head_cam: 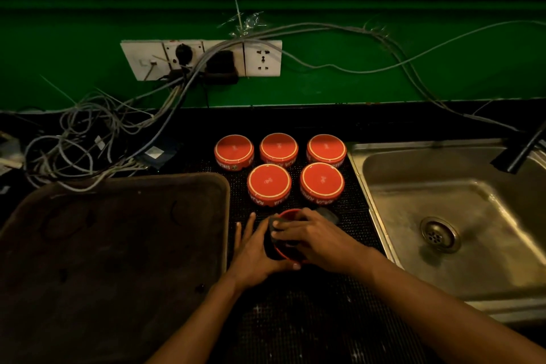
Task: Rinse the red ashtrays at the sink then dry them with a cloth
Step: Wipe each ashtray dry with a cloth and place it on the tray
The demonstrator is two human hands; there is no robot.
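Several red ashtrays [269, 184] stand upside down in two rows on a black rubber mat [359, 216], left of the sink [393, 204]. One more red ashtray [288, 257] sits nearer me, mostly hidden between my hands. My left hand [254, 251] holds it from the left side, thumb curled round its front rim. My right hand [313, 236] lies over its top and presses a dark cloth [326, 214] into it; a corner of the cloth sticks out past the fingers.
A large dark tray [112, 245] fills the counter on the left. The steel sink has a drain [439, 234] and a dark tap [526, 151] at the right. Tangled cables [88, 139] and a wall socket strip [204, 59] lie behind.
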